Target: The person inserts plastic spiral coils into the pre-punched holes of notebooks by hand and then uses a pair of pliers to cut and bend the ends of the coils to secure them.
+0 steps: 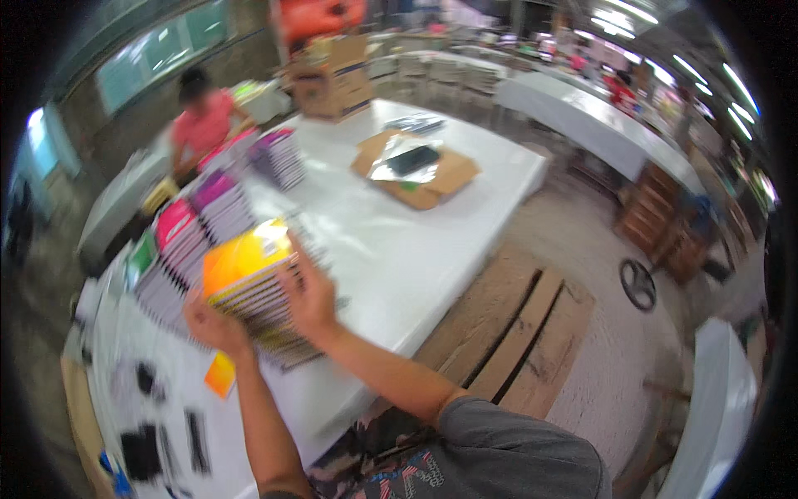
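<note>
A stack of spiral notebooks with yellow-orange covers (239, 259) stands at the near left part of the white table, between my two hands. My left hand (218, 323) presses against its near left side, and my right hand (310, 293) is wrapped round its right side. Both hands are slightly blurred, and some fingertips are hidden. Beside the left hand lies a small orange piece (220, 375), flat on the table. Just beyond the stack, notebooks with pink covers (178, 223) and purple covers (214, 191) are piled in rows.
The white table (416, 258) carries an opened cardboard piece (449, 176) with a dark packet (413, 160) on it. A cardboard box (332, 87) stands at the far edge. Black items (141, 452) lie near left. A person in pink (202, 129) sits beyond; a wooden pallet (515, 333) is right.
</note>
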A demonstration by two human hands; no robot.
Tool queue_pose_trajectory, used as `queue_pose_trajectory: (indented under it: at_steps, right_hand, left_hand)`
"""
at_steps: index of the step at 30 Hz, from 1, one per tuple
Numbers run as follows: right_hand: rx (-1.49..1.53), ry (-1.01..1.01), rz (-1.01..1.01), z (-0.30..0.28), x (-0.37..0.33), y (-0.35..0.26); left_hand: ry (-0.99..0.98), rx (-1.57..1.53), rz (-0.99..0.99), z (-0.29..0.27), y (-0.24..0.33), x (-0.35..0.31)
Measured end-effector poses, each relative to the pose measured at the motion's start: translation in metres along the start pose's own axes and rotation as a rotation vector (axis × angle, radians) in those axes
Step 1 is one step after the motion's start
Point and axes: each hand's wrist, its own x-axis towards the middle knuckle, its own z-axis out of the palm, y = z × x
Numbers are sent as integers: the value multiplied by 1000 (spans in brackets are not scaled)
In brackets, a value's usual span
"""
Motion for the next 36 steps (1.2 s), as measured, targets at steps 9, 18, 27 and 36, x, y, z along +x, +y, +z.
queue_pose_trajectory:
  at_steps: [9,18,27,36]
  right_hand:
    - [18,125,-103,-12,-3,-2]
    - [128,100,-70,-38,-6,-1]
    - [67,-441,-89,-59,-119,-9]
    - [-118,-747,-145,-12,-176,-32]
  left_hand:
    - [37,-163,-207,7,45,-8]
    - [78,-213,-206,-52,5,16]
    - [-885,880,144,-163,-116,-73]
    - [-405,74,-776,-170,55,-103]
